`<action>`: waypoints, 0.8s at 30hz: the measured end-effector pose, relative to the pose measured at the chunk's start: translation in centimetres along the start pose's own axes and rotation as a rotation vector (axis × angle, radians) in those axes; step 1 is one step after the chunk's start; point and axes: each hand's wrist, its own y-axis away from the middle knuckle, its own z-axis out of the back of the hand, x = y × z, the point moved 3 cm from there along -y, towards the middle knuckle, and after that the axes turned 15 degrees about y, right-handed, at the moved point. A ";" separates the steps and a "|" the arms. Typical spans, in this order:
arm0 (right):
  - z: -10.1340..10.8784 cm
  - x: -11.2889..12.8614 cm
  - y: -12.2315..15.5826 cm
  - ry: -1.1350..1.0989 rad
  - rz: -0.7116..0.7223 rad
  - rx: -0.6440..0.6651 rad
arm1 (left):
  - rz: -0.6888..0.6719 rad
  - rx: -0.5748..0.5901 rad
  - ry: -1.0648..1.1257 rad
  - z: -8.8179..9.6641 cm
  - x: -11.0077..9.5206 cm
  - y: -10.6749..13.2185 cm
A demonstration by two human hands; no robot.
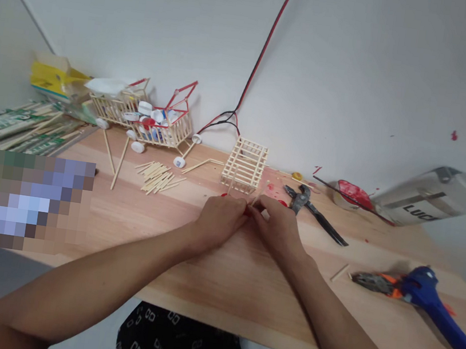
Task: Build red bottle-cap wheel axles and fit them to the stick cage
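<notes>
Two bare hands meet over the worktop (184,272). The left hand (223,222) and the right hand (281,223) both pinch, fingertips against fingertips, at one small red piece (249,209), mostly covered, so I cannot tell its kind. The step in hand looks like fine fingertip work on this piece; the next move seems to call for a steady pinch from both sides.

Just beyond the hands stands one frame (246,167) of crossed sticks. Left of it are one axle (187,151) with two white caps, a heap of short sticks (157,177), too overlapped to count, and two carts, the nearer cart (169,131) filled with caps. To the right lie black pliers (316,215), one bowl (344,200) of red with one brush across it, one loose stick (339,272), and a second pair of pliers beside a blue tool (435,310).
</notes>
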 end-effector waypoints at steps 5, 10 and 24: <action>0.1 0.1 0.0 0.017 -0.005 0.004 | 0.000 0.013 0.004 0.0 0.0 -0.1; 0.0 0.1 -0.1 0.007 -0.002 0.009 | 0.016 0.026 0.006 0.1 -0.2 0.0; 0.0 0.2 -0.1 -0.003 -0.004 0.014 | 0.018 0.016 0.034 0.1 -0.1 -0.1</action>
